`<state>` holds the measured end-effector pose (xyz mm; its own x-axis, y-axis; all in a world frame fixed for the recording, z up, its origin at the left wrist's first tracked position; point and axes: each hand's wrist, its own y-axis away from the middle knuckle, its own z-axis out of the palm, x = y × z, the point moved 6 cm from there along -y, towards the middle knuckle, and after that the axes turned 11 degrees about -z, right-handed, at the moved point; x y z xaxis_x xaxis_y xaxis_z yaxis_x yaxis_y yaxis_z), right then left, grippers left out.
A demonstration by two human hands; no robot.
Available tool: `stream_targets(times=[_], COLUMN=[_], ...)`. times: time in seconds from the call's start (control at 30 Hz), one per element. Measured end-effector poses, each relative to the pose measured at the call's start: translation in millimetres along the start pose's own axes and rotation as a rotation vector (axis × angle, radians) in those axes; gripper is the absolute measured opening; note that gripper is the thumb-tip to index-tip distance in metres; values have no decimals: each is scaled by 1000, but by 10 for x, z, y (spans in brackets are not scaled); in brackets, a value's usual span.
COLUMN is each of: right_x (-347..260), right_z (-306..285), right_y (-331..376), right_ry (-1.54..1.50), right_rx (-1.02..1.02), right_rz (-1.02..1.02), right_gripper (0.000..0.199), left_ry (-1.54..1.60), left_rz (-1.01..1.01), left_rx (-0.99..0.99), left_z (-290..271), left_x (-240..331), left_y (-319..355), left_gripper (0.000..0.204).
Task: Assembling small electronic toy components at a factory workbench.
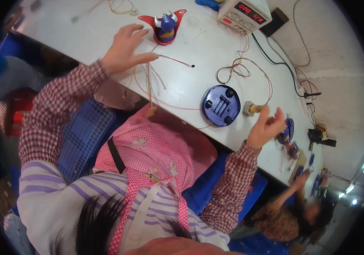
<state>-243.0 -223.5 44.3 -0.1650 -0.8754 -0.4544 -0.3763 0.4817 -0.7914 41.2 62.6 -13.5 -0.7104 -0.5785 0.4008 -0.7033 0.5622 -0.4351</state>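
Note:
My left hand (pixel 126 49) hovers over the table's near edge with fingers spread, holding nothing. Just beyond it stands a purple horned toy figure (pixel 165 32) with red wing-like sides. Thin loose wires (pixel 150 76) lie under and beside this hand, some hanging over the edge. My right hand (pixel 268 128) is raised with bent fingers apart and no object visible between them. Its fingertips are close to a small metal block with a brass-coloured part (pixel 250 109); whether they touch is unclear. To the left of that lies a round dark-blue plastic housing (pixel 221 106), its inner side up.
A white power supply (pixel 245 15) with a red display stands at the far side, its leads (pixel 241 68) looping across the white table (pixel 186 91). Another blue toy part (pixel 288 131) lies right of my right hand. A co-worker (pixel 292 212) sits at lower right.

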Motion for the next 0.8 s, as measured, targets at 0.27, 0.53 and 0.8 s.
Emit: stream_targets(times=[0.27,0.53,0.8], right_x=[-1815,-1926,-1687], right_z=[1354,2403,1805], right_y=[370,665,327], right_ry=[-564,-28,-382], right_rx=[-713,-957,-694], right_rz=[-298,-312,-159], right_gripper=[25,30,27], left_ry=[52,239,1283], left_rz=[-98,-194,-404], left_rx=[-143,-248,-397], left_z=[549,700,384], left_x=[-148,-231,70], left_y=[-704,-895,-680], left_gripper=[87,71,38])
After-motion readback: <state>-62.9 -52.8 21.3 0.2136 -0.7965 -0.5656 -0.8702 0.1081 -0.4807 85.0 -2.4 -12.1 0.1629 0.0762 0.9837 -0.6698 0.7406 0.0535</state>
